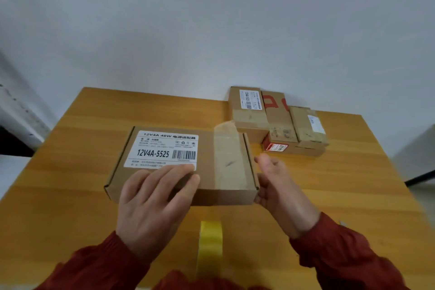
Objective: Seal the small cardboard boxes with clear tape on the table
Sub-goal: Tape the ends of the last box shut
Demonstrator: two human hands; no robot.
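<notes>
Left hand [153, 202] lay flat on the cardboard box [206, 148] mid-table [94, 125], fingers straight and gripping nothing, seemingly pinning the lid while the clear tape strip [227, 162] bedded down, its far tail standing loose. The yellow tape roll [210, 245] sat parked at the near edge, and the right hand [277, 186] braced the box's right end, loosely spread, clasping nothing, probably to stop it sliding. More boxes [280, 122] stood stacked at the far right corner.
</notes>
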